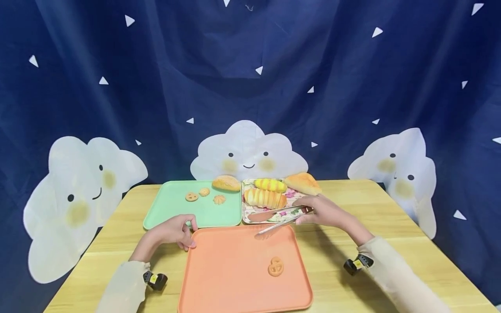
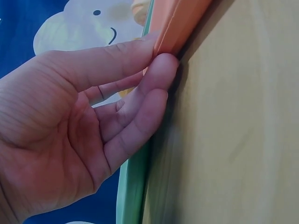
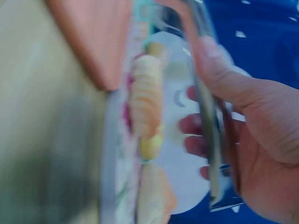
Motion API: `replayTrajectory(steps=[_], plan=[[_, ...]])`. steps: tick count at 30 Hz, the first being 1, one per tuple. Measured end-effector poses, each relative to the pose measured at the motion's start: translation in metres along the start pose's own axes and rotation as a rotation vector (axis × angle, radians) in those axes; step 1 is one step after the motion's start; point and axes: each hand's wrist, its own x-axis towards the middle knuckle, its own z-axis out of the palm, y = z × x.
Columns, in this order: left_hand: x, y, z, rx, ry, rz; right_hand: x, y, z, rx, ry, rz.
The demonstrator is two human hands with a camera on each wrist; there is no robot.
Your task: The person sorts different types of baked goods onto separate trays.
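Observation:
My left hand [image 1: 176, 230] pinches the far left corner of an orange tray [image 1: 227, 269] between thumb and fingers, as the left wrist view shows close up. A pretzel-shaped cookie [image 1: 275, 267] lies on the right part of this tray. In my right hand [image 1: 322, 211] is a pair of metal tongs [image 3: 205, 112], held with the arms spread and nothing seen between the tips. The tips reach left over the near edge of a floral tray [image 1: 245, 214] and the orange tray's far edge. A ridged bread roll [image 1: 265, 198] lies just beyond them. The right wrist view is blurred.
On the floral tray are also a yellow striped bread [image 1: 271, 185] and a larger tan bread [image 1: 302, 183] at its far right. A green tray [image 1: 168, 208] at the left carries an oval bread [image 1: 226, 183] and several small cookies [image 1: 192, 197]. A blue curtain [image 1: 242, 95] hangs behind the table.

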Motion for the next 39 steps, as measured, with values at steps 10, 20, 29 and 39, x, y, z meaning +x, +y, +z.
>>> replayTrajectory(steps=[10, 20, 29, 39], plan=[[-0.004, -0.002, 0.001, -0.002, -0.012, -0.015, -0.007, -0.008, -0.010, 0.345, -0.202, -0.001], [-0.007, 0.003, -0.001, -0.006, 0.000, -0.008, -0.004, -0.029, -0.015, 0.155, -0.155, -0.038], [-0.004, 0.005, -0.004, -0.005, 0.009, -0.012, -0.007, -0.030, -0.035, 0.086, -0.135, -0.022], [0.001, 0.004, -0.002, 0.004, -0.004, -0.019, -0.016, -0.018, -0.036, 0.166, -0.302, 0.039]])
